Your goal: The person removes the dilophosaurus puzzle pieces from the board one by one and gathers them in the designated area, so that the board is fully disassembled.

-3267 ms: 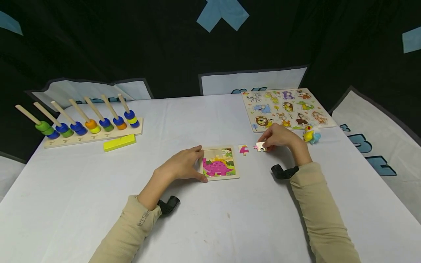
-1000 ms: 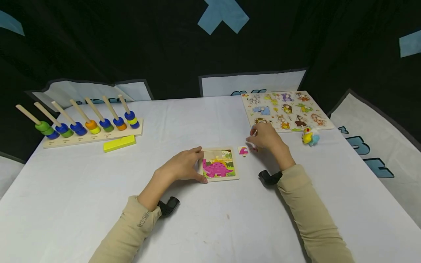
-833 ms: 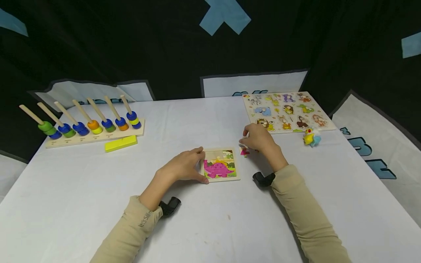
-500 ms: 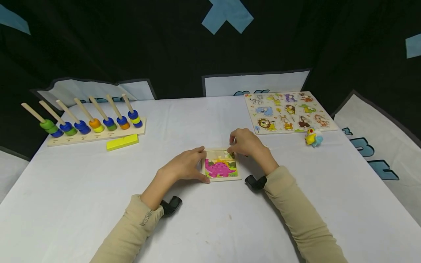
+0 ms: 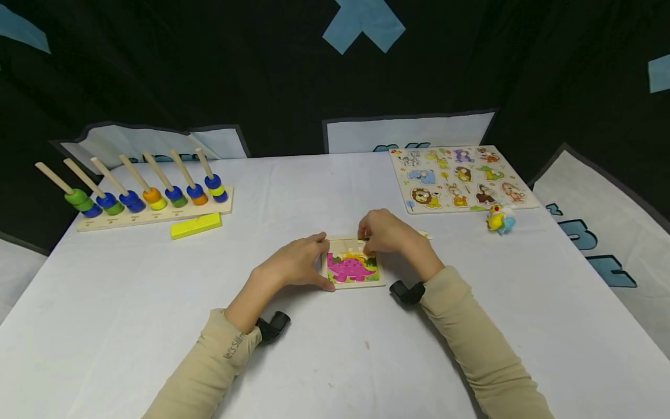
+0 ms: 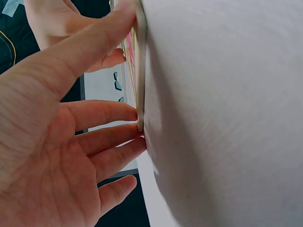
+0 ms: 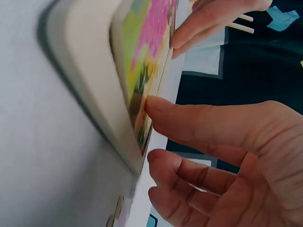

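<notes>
A wooden jigsaw puzzle (image 5: 349,270) with a pink dinosaur picture lies flat on the white table; bare wood shows at its upper left. My left hand (image 5: 290,262) holds the tray by its left side, thumb at the near corner and fingers along the far part. In the left wrist view those fingers (image 6: 106,111) meet the tray edge. My right hand (image 5: 389,233) reaches over the upper right corner. Its thumb (image 7: 163,109) and index finger come together on a puzzle piece (image 7: 137,101) there; the other fingers curl beside the tray.
Loose puzzle pieces (image 7: 118,208) lie right of the tray. Farther back right are an animal puzzle board (image 5: 455,180) and a small yellow-and-blue toy (image 5: 501,220). At the back left stand a bead-and-peg counting rack (image 5: 152,212) and a yellow block (image 5: 196,226).
My right hand has let go of a loose piece on the table and moved left to the tray's upper right corner. My left hand keeps its hold on the tray.
</notes>
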`<move>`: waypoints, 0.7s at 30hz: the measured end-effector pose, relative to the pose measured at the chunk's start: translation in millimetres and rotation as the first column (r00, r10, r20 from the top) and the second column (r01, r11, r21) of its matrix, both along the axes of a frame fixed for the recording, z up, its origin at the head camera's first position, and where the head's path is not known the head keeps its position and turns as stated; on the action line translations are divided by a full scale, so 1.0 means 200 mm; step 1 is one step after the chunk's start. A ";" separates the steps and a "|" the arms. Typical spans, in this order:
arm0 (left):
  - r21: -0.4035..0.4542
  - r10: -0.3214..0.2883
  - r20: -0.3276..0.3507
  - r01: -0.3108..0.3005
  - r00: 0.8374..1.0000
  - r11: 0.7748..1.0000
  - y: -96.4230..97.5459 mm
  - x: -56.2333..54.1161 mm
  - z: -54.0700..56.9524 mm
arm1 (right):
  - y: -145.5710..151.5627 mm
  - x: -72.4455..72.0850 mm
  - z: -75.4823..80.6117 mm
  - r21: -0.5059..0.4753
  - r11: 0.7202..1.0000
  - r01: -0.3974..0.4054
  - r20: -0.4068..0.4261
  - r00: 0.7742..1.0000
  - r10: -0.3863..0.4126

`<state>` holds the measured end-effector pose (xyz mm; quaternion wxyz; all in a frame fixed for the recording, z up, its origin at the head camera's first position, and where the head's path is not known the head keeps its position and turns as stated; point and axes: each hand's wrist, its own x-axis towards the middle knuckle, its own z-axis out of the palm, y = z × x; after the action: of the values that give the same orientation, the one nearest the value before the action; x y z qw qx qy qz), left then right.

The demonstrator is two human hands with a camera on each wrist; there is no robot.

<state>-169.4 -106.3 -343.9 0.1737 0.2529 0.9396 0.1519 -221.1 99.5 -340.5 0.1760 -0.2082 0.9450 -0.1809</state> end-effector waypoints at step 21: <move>-0.018 0.006 0.015 -0.006 1.000 1.000 0.01 -0.01 0.00 | 0.03 0.00 -0.01 -0.045 0.998 -0.046 0.024 0.999 0.047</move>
<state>-170.9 -104.8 -344.4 0.1825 0.2475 0.9403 0.1458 -221.7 106.1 -342.6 0.1874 -0.2318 0.9333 -0.2003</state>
